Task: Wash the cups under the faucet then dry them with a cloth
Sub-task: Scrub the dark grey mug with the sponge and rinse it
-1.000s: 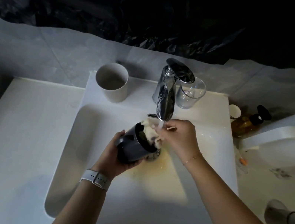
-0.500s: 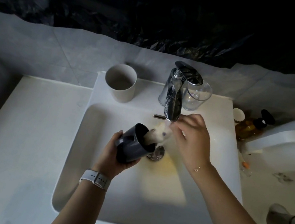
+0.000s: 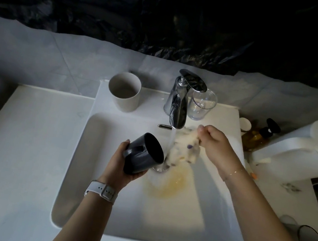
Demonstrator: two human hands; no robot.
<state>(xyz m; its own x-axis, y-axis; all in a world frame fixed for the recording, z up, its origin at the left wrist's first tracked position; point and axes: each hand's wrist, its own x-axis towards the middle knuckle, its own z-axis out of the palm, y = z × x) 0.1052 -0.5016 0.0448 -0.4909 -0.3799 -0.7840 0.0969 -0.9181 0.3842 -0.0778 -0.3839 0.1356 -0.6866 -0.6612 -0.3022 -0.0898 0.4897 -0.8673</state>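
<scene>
My left hand (image 3: 120, 164) grips a dark mug (image 3: 143, 155) over the white sink (image 3: 102, 174), tilted with its mouth toward the running water. My right hand (image 3: 215, 148) pinches a pale cloth (image 3: 184, 147) that hangs under the chrome faucet (image 3: 180, 102), right of the mug and outside it. Water streams from the spout down to the drain. A white cup (image 3: 124, 91) stands on the sink ledge left of the faucet. Right behind the faucet sits a clear glass cup (image 3: 201, 104).
A yellowish stain (image 3: 168, 185) lies in the basin near the drain. At the right are an amber pump bottle (image 3: 256, 134), a small white jar (image 3: 244, 124) and a toilet tank (image 3: 304, 149). A grey tumbler (image 3: 303, 235) lies on its side at the right counter edge.
My right hand has pulled the cloth out of the mug and lifted it to the right under the stream. The mug's inside now shows dark and bare.
</scene>
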